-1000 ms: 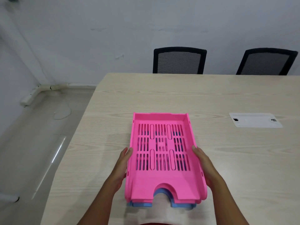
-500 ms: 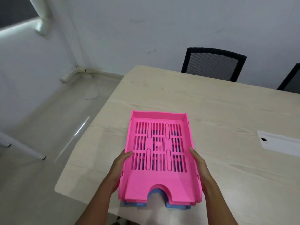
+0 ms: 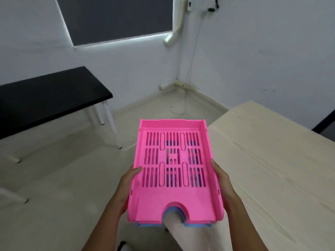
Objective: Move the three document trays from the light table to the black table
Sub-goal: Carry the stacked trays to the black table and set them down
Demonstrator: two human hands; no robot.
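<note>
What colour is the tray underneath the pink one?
Blue, peeking out below the pink tray in the head view.

Trays in the nested stack: one pink tray (image 3: 174,180) on top; beneath it, blue tray edges (image 3: 197,225) show at the near end, number of blue trays not determinable. Hands: two, a left hand (image 3: 126,185) and a right hand (image 3: 223,185), one on each long side of the stack. Tables: two, one black table (image 3: 47,95) and one light table (image 3: 272,171). Window blinds: one dark blind (image 3: 116,17). Wall pipes: one (image 3: 176,20).
</note>
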